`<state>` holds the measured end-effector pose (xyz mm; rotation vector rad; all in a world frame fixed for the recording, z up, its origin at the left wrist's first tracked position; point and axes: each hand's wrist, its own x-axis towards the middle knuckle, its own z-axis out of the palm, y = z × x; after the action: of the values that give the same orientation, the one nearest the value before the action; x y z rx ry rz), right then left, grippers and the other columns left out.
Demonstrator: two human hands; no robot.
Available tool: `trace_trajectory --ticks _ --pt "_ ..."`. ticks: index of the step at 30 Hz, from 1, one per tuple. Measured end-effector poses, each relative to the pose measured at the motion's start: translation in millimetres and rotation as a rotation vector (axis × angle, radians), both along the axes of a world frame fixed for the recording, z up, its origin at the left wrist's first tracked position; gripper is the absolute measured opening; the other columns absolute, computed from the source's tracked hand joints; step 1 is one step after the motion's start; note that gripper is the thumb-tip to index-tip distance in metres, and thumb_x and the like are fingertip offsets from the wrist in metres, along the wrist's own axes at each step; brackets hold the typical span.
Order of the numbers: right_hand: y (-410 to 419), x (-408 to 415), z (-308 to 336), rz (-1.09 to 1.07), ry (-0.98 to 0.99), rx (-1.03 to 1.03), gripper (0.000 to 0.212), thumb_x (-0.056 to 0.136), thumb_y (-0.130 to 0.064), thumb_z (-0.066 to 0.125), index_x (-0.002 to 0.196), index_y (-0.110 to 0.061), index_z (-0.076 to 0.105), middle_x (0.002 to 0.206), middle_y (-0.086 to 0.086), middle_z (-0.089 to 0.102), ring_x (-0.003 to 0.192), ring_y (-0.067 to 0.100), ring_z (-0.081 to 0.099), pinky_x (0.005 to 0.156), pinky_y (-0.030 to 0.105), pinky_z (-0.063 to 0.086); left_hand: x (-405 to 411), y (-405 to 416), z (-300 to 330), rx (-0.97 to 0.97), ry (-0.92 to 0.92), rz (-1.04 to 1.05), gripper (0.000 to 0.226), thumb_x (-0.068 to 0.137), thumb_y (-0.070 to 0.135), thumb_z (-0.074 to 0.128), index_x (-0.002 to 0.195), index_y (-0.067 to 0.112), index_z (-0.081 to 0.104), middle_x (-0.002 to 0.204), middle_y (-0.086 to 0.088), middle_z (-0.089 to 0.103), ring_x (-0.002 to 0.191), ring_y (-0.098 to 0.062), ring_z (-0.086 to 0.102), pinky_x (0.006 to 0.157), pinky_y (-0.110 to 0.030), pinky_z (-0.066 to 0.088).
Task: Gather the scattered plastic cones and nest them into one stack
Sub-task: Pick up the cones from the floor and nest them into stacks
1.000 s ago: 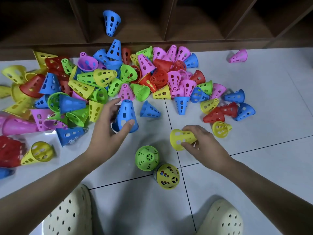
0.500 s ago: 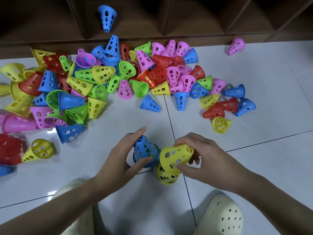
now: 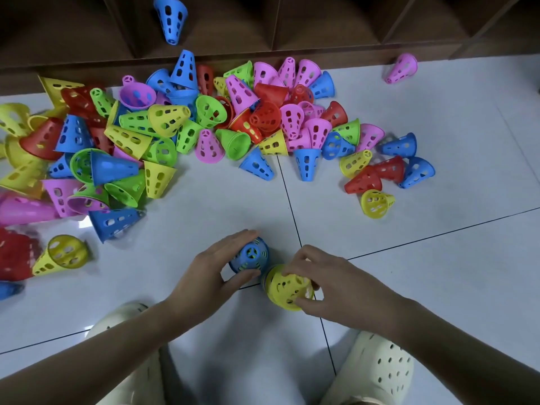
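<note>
A blue cone (image 3: pixel 249 255) stands tip-up on the tiled floor (image 3: pixel 423 273) just in front of the person's feet, capping a green cone whose colour shows only through its holes. The left hand (image 3: pixel 204 276) grasps it, thumb on the near side and fingers curved over the far side. Touching it on the right, a yellow cone (image 3: pixel 287 286) sits over a second stack, pinched by the right hand (image 3: pixel 342 283) between fingertips at its top and thumb at its lower rim; it looks slightly tilted, so it may not be fully seated.

Both stacks stand near-vertical, side by side, each under its own hand, so merging them appears to call for lifting one straight up and over the other.

Half a second earlier the blue cone was tilted and still coming down, and the yellow cone was held on its side above its stack; both have since been set on.

The scattered pile of cones (image 3: pixel 187 130) lies well beyond, against a dark wooden shelf unit (image 3: pixel 321 24). Cream perforated clogs (image 3: pixel 377 372) frame the bottom edge.
</note>
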<state>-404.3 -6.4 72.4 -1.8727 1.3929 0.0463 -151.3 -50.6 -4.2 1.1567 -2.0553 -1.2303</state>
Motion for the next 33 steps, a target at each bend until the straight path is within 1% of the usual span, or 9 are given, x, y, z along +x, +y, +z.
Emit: trace_trajectory --ticks 6,10,12,16,20,24,26,29,33 --pt "12 14 -23 0.100 0.093 -0.021 0.035 0.094 -0.035 0.063 0.126 -0.034 0.048 0.121 -0.009 0.034 0.076 0.017 0.048 0.066 0.032 0.041 1 0 2 0.012 -0.018 -0.003 0.062 0.088 0.027 0.076 0.144 0.028 0.050 0.145 0.018 0.051 0.136 -0.001 0.045 0.111 -0.026 0.041" --pt "13 2 -22 -0.054 -0.039 0.078 0.053 0.087 -0.049 0.069 0.131 -0.044 0.040 0.117 -0.023 0.037 0.090 0.007 0.055 0.078 0.030 0.052 8 -10 5 0.067 0.024 -0.090 0.051 0.099 0.046 0.054 0.145 0.024 0.050 0.146 0.014 0.052 0.137 -0.006 0.046 0.111 -0.026 0.040" --pt "13 -5 -21 -0.098 -0.058 0.112 0.061 0.082 -0.058 0.071 0.133 -0.046 0.039 0.117 -0.026 0.040 0.095 0.004 0.055 0.083 0.025 0.051 11 -22 9 0.053 0.041 -0.126 0.049 0.103 0.043 0.040 0.142 0.016 0.054 0.144 0.009 0.055 0.136 -0.010 0.049 0.111 -0.028 0.039" --pt "6 -28 -27 -0.315 -0.155 0.124 0.045 0.086 -0.054 0.070 0.125 -0.042 0.052 0.110 -0.022 0.053 0.091 0.008 0.057 0.081 0.024 0.052 0 -69 22 -0.011 -0.032 -0.142 0.046 0.105 0.044 0.035 0.134 0.019 0.061 0.132 0.012 0.061 0.125 -0.005 0.055 0.104 -0.020 0.041" --pt "-2 -68 -34 -0.605 -0.221 0.010 0.026 0.090 -0.046 0.069 0.111 -0.034 0.062 0.097 -0.011 0.062 0.076 0.011 0.060 0.072 0.026 0.053 -38 -120 44 0.027 -0.189 -0.242 0.039 0.100 0.050 0.043 0.129 0.031 0.061 0.122 0.019 0.059 0.111 0.003 0.055 0.088 -0.012 0.043" --pt "-7 -112 -41 -0.894 -0.256 -0.216 0.008 0.093 -0.024 0.069 0.099 -0.027 0.065 0.084 -0.005 0.065 0.061 0.010 0.056 0.059 0.021 0.047 -92 -145 45 0.013 -0.431 -0.408 0.041 0.098 0.048 0.052 0.136 0.033 0.052 0.132 0.011 0.053 0.106 -0.002 0.057 0.092 -0.030 0.051" --pt "-8 -129 -50 -1.071 -0.252 -0.344 0.009 0.093 -0.016 0.067 0.098 -0.022 0.066 0.087 -0.002 0.067 0.067 0.011 0.058 0.060 0.019 0.047 -113 -150 40 0.043 -0.537 -0.452 0.046 0.098 0.042 0.056 0.141 0.030 0.046 0.139 0.005 0.048 0.108 -0.011 0.059 0.096 -0.033 0.049" --pt "-13 -149 -70 -1.276 -0.206 -0.388 0.017 0.092 -0.014 0.065 0.109 -0.018 0.063 0.107 -0.003 0.063 0.082 0.007 0.059 0.069 0.021 0.050 -130 -159 32 -0.148 -0.739 -0.663 0.058 0.099 0.041 0.054 0.151 0.030 0.032 0.149 0.004 0.034 0.129 -0.017 0.047 0.104 -0.031 0.042" --pt "-25 -175 -99 -1.238 -0.098 -0.272 0.035 0.096 -0.022 0.063 0.130 -0.016 0.057 0.124 -0.003 0.046 0.102 0.019 0.058 0.090 0.033 0.049 -144 -185 13 -0.480 -1.039 -0.769 0.067 0.098 0.038 0.050 0.156 0.034 0.017 0.164 -0.003 0.011 0.148 -0.025 0.024 0.115 -0.042 0.035"
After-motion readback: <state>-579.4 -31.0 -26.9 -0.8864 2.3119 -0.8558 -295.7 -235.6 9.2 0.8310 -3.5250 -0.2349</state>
